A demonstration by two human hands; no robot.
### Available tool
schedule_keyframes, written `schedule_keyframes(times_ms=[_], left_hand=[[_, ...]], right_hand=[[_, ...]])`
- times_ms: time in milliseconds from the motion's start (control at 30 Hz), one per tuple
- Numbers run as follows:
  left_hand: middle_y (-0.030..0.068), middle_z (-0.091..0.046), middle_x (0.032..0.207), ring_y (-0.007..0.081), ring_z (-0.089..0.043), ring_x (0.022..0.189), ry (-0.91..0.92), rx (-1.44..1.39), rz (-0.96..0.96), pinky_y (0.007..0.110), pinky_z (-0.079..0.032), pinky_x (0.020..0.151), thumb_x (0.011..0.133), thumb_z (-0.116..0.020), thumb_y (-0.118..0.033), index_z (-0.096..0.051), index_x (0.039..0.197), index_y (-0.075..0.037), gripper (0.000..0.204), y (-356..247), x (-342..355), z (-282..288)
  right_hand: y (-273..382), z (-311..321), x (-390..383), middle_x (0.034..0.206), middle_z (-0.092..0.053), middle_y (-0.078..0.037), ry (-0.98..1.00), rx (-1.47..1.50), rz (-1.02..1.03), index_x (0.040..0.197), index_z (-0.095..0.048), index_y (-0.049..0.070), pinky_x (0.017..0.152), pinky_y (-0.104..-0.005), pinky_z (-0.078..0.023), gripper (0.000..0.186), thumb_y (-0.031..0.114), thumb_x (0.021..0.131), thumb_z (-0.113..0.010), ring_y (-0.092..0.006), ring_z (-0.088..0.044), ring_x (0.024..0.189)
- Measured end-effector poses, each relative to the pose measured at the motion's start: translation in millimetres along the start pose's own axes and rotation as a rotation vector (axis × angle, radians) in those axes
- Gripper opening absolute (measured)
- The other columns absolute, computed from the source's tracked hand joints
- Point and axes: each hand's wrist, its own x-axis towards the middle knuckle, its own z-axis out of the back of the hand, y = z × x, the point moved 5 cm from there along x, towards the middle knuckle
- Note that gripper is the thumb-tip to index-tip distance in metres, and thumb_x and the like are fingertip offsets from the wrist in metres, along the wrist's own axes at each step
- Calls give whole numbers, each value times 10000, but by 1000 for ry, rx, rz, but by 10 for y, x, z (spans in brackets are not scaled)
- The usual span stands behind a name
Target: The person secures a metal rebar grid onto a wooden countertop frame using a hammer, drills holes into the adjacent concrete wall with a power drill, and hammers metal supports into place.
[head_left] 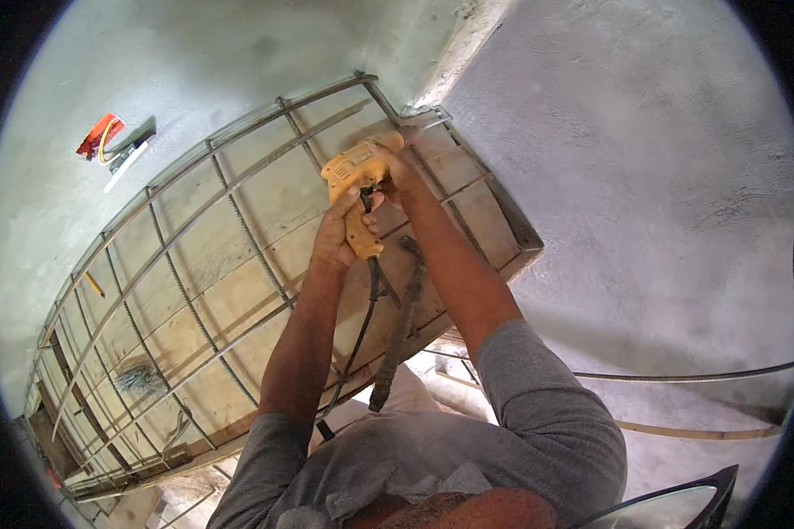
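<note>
A yellow corded power drill [353, 166] points up and right toward the corner of the grey wall, above a rebar grid [270, 269] on a wooden board [198, 291]. My left hand [342, 231] is closed round its rear handle, where a black cord [373, 300] hangs down. My right hand [392, 179] grips the drill's body near the front, fingers partly hidden behind it. A dark, dusty bar [393, 335] lies below the drill, between my forearms.
The grey wall [626, 176] rises at right. An open red wall box [97, 135] with wires and a white plate [132, 165] is at upper left. A yellow pencil-like stick [94, 284] and a wire bundle [139, 379] lie left. A long rebar [688, 376] runs lower right.
</note>
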Motion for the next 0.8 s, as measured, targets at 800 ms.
schedule_keyframes(times_ms=[800], left_hand=[[37,-604,782,128,-578,571,81,-90,101,306,-523,531,875,-643,-175,-582,1078,-57,243,100,371,60]], right_hand=[[2239,496,-1857,1246,-640,-71,-395,-2071,1229,1236,-611,65,955,-331,-488,328,102,944,-467,-207,-613,1130]])
